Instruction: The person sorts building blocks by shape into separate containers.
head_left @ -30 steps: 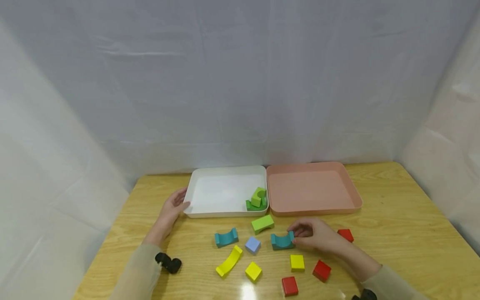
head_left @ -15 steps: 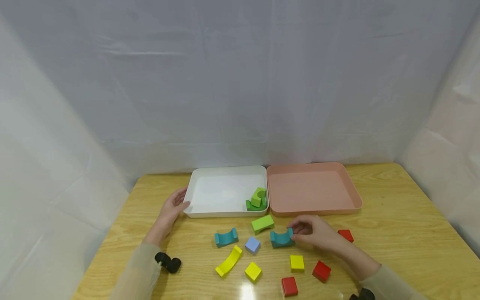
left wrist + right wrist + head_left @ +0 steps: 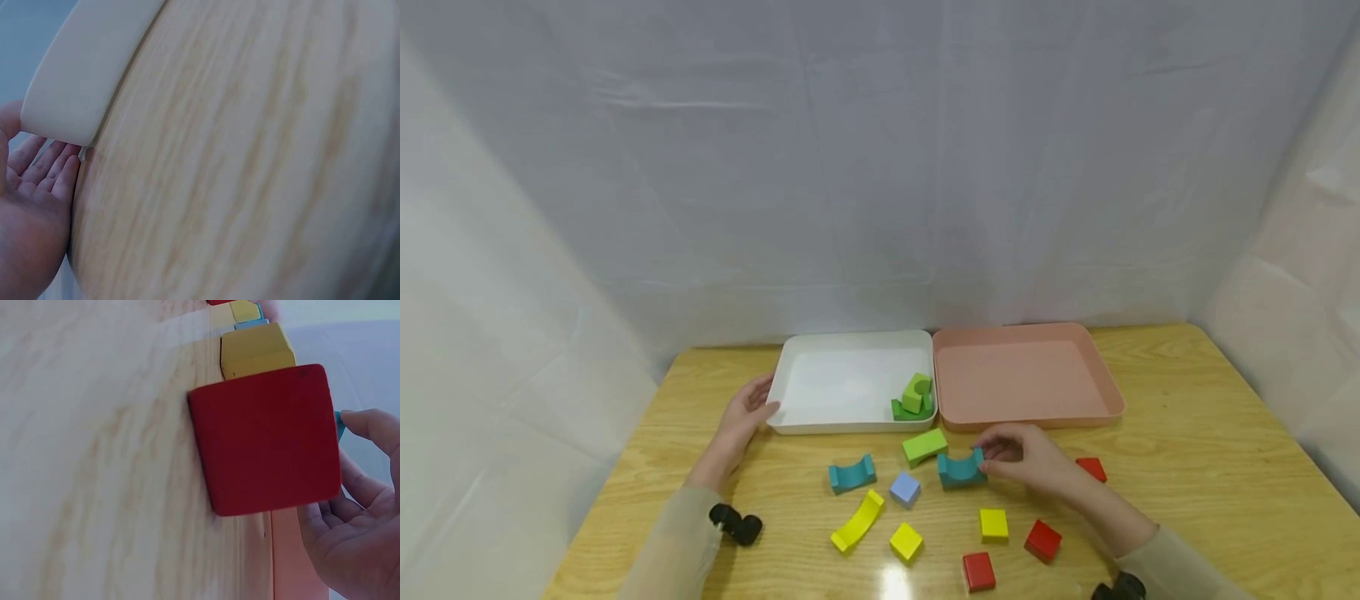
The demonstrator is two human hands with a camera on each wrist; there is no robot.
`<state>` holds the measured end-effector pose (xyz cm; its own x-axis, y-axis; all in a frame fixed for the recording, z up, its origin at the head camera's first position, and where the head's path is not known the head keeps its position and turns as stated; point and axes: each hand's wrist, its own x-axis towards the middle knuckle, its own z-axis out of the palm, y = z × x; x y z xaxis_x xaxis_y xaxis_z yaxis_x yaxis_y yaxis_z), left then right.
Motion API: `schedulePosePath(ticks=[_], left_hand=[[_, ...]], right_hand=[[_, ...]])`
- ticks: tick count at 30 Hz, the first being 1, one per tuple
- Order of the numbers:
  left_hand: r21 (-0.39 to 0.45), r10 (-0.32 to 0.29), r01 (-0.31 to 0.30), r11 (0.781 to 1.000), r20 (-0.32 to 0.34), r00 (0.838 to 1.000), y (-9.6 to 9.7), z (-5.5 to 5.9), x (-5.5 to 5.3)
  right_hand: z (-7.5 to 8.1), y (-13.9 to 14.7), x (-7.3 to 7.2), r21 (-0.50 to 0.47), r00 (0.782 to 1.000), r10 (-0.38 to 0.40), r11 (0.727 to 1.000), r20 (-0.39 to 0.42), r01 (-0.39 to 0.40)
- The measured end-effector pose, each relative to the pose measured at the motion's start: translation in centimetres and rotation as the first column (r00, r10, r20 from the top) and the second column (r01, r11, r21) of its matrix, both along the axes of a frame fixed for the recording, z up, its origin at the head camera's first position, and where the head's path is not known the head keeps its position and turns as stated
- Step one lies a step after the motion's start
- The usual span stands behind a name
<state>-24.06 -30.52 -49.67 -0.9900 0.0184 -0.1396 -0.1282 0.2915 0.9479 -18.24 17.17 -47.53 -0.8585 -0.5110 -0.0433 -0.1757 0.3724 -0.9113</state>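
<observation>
My right hand (image 3: 1030, 458) pinches the right end of a teal arch-shaped block (image 3: 958, 471) between thumb and fingers, hollow side up. In the right wrist view a red cube hides most of that block; a teal sliver (image 3: 339, 425) shows at the thumb. My left hand (image 3: 742, 421) holds the near left corner of the white tray (image 3: 850, 429), thumb at the rim and fingers along the outside. Green arch blocks (image 3: 916, 396) lie in that tray's near right corner. A light green arch block (image 3: 925, 447) lies on the table just left of the held block.
An empty pink tray (image 3: 1030, 422) adjoins the white one. On the table lie another teal arch block (image 3: 853, 475), a yellow curved block (image 3: 858, 522), a blue cube (image 3: 906, 490), yellow cubes (image 3: 994, 525) and red cubes (image 3: 1043, 542). A curtain (image 3: 880, 167) hangs behind.
My right hand has moved the teal arch block slightly away from me and a little left, towards the trays. The left hand stays at the white tray.
</observation>
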Motion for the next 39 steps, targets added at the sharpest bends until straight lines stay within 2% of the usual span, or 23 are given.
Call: schedulePosePath(ticks=[5, 18, 39], left_hand=[[-0.005, 0.002, -0.002, 1.0, 0.0, 1.0, 0.1, 0.0, 0.0], [-0.003, 0.0, 0.0, 1.0, -0.002, 1.0, 0.1, 0.0, -0.1], [0.006, 0.002, -0.002, 1.0, -0.008, 1.0, 0.0, -0.2, -0.1]], right_hand=[[0.0, -0.1, 0.0, 0.011, 1.0, 0.0, 1.0, -0.024, 0.0], [0.8, -0.7, 0.1, -0.008, 0.999, -0.024, 1.0, -0.023, 0.024], [1.5, -2.3, -0.4, 0.0, 0.994, -0.103, 0.995, -0.034, 0.103]])
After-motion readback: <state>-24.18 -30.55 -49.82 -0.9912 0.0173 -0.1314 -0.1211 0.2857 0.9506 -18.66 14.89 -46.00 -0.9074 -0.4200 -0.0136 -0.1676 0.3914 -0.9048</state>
